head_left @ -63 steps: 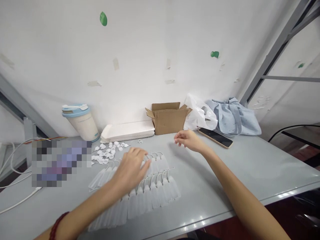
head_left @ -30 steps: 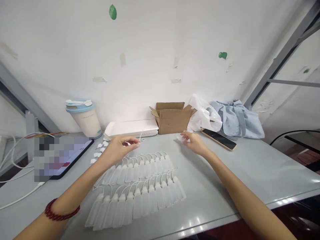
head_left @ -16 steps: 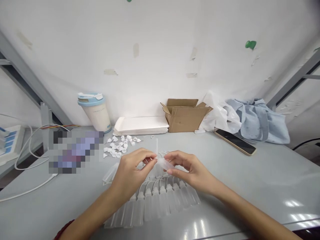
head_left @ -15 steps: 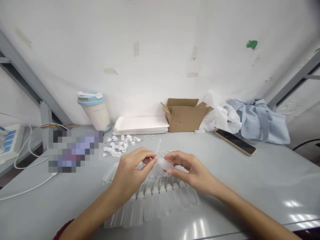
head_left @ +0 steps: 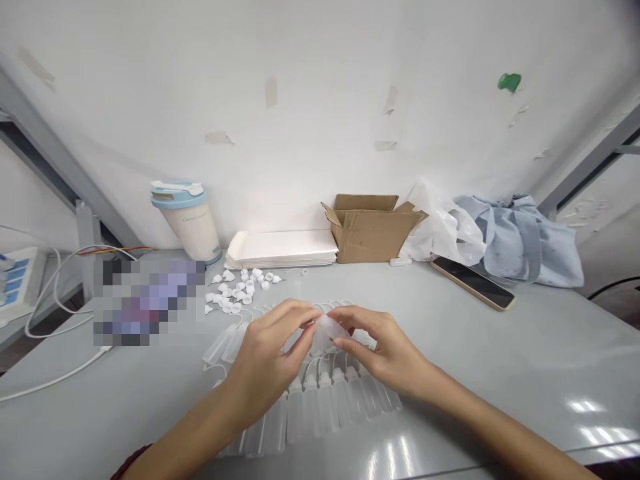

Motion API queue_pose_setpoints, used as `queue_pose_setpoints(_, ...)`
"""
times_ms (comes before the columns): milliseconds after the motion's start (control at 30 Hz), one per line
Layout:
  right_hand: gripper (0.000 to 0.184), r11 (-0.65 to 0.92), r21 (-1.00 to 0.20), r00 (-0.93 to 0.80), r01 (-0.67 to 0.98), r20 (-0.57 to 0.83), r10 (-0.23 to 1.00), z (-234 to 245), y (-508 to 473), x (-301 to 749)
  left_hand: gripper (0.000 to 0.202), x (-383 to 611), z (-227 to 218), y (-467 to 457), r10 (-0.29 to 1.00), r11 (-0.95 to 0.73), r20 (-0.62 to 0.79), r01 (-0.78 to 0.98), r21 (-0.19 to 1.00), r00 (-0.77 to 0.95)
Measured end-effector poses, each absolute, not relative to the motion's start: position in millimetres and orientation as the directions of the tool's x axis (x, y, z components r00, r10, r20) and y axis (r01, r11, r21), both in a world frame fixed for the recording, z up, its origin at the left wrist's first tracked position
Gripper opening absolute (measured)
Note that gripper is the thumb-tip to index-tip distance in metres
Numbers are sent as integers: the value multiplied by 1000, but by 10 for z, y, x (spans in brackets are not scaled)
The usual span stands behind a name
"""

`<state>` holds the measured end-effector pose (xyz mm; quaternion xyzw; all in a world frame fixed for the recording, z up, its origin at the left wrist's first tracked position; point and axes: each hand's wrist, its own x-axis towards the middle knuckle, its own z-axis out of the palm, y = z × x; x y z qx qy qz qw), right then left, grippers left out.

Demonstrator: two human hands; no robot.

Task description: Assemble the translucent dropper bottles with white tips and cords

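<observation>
My right hand is closed around the body of a small translucent plastic bottle, held tilted above the table. At the neck end of that bottle, my left hand pinches the white cap between thumb and fingers; the cap is mostly hidden by the fingertips. Beneath both hands lies a row of similar bottles with white caps and thin curved tubes. A second group of bottles lies farther back, partly covered by my left hand.
Loose white caps are scattered at the back left, near a tilted cup. Along the wall stand a stack of white envelopes, an open cardboard box, a plastic bag and a blue cloth bag. A phone lies at right.
My left hand has turned slightly at the bottle's neck, and the thin white tube that stuck up above its fingers no longer shows. My right hand keeps its hold on the bottle.
</observation>
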<state>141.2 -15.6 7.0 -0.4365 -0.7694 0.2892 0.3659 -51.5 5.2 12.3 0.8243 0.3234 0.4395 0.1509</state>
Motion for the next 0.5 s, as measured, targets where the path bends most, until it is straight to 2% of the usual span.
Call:
queue_pose_setpoints(133,27,502,-702,-364,506,354,861,40,-162,1416,20,-495,119,29,657,-752,637,396,526,402)
queue_pose_setpoints(400,33,565,-607,-394,560,405,825,-29,-168,1411,24,-467,129,-15,749,-656,532,327,680,395)
queue_pose_setpoints(500,37,579,-572,-418,581,400,815,-52,-166,1412,22,-467,122,-27,755,-648,524,329,687,393)
